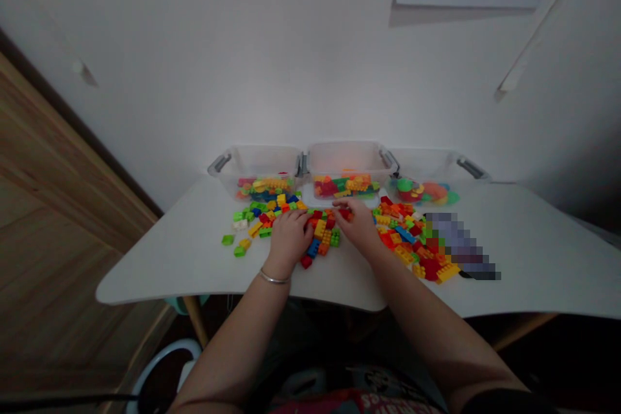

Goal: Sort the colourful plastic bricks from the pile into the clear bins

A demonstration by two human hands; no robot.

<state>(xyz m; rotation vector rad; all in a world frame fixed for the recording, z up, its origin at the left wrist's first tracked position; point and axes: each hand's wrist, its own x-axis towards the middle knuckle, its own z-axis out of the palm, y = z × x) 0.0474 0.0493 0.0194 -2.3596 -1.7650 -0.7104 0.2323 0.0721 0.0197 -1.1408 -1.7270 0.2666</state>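
Note:
My left hand (291,233) reaches over the middle pile of toy building bricks, its fingers curled down among them; whatever they grip is hidden. Close to its thumb lie a yellow brick (319,228) and a blue brick (313,247). On the far side of the same pile, my right hand (358,225) has its fingers and thumb closed around a red brick (345,214). Between the hands are orange bricks (325,242) and a green brick (335,237).
Three clear plastic bins stand along the wall: a left bin (262,158), a middle bin (347,156) and a right bin (427,162), each with toys inside. More bricks spread left and right on the white table (160,259). A blurred-out object (458,242) lies at right.

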